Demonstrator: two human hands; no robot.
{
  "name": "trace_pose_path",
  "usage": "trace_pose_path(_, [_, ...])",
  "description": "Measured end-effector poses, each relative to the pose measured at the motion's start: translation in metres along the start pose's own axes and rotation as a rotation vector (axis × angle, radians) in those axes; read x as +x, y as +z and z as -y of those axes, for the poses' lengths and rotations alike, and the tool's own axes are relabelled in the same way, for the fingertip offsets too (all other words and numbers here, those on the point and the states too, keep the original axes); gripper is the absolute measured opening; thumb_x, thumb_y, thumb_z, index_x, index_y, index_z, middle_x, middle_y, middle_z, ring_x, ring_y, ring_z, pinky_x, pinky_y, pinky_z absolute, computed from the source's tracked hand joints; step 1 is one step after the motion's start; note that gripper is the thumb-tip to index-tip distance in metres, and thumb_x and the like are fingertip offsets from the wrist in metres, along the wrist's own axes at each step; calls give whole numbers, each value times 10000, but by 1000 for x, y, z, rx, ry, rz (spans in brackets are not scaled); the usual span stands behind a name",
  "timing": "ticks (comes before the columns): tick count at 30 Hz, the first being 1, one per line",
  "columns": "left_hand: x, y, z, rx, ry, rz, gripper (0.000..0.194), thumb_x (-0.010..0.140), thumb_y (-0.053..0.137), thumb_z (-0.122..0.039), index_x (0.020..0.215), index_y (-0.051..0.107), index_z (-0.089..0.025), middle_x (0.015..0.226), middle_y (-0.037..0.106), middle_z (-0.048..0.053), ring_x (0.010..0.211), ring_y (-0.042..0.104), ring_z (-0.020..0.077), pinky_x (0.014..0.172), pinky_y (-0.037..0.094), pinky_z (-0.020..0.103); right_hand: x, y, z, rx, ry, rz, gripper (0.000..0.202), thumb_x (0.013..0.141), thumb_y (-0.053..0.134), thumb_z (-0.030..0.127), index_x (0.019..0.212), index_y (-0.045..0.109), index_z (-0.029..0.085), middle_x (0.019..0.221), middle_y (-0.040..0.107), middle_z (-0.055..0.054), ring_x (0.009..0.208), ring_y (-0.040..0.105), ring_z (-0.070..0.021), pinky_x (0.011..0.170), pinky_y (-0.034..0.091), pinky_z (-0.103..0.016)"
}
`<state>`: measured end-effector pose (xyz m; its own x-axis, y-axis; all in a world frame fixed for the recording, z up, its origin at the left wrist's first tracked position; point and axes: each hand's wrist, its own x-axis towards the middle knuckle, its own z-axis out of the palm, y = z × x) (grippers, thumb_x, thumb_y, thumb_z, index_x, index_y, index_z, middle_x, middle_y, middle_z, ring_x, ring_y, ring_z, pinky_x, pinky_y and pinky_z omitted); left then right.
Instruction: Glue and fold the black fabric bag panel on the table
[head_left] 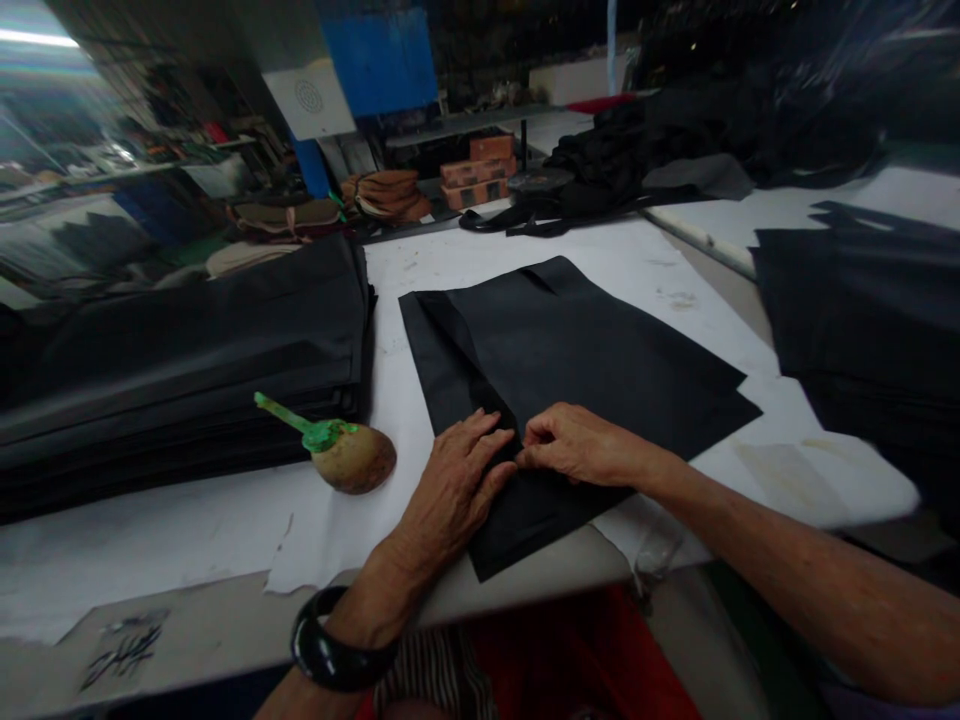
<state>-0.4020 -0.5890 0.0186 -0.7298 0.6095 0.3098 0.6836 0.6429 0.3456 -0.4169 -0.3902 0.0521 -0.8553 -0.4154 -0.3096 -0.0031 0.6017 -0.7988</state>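
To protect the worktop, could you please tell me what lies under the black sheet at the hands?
White paper shows around the black sheet, and a bare table edge at its near corner; whatever its middle covers cannot be seen.

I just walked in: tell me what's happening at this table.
A person is handling a black sheet on the table. The left hand rests on it; the right hand is bunched at its fold, though whether it pinches is unclear. A green-stemmed brown object and a stack of black sheets lie to the left.
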Motion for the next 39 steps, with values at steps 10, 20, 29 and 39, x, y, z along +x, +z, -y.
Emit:
trace_pose_path(10, [-3,-2,-6,52,-47,115,426,882,495,-422,1242,484,-195,1349,470,124,1265,410,258,1022,391,476,-4,-1,-5,-49,-20,-51,172,799,546,362,783,557,190,646,566,36,479,511,-79,447,350,-196])
trace_pose_path(20, [-1,-4,-11,113,-30,136,381,897,466,-400,1221,513,-205,1333,488,114,1250,422,268,1003,396,476,-6,2,-8,-255,-106,-112,187,678,659,279,738,499,202,753,543,14,688,475,-133,570,304,-242])
trace_pose_path(29, [-6,-5,-14,151,-24,169,431,900,439,-450,1239,497,-191,1340,472,131,1248,411,280,982,390,480,-6,2,-8,-307,-130,-98,180,686,661,271,728,501,198,743,532,17,677,467,-128,570,303,-244])
trace_pose_path(39, [-8,-8,-15,105,-69,179,485,856,515,-473,1258,476,-206,1366,443,128,1275,382,279,1014,361,481,-4,4,-12,-333,-138,-97,174,700,648,290,717,498,202,746,537,20,679,478,-127,566,306,-243])
